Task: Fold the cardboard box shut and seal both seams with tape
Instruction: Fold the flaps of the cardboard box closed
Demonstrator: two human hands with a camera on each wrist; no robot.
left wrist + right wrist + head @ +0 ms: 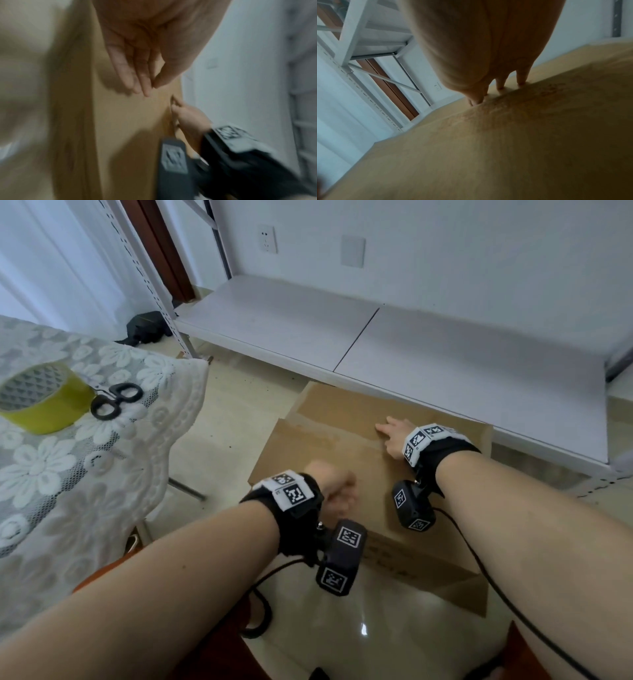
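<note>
A brown cardboard box point(325, 446) stands on the tiled floor with its top flaps folded down. My right hand point(390, 433) lies on the far part of the top, and its straight fingertips point(521, 81) press at the edge of a flap along the middle seam. My left hand point(337, 491) hovers over the near part of the box point(120, 121), fingers straight and together, thumb tip close to them, holding nothing. A roll of yellow-green tape point(41, 402) and black scissors point(116, 400) lie on the lace-covered table at the left.
A low white shelf board point(376, 344) runs just behind the box, with metal rack uprights point(150, 285) at its left end. The lace-covered table point(68, 474) fills the left side. A black bag point(147, 328) sits on the floor by the rack. Black cables trail from both wrists.
</note>
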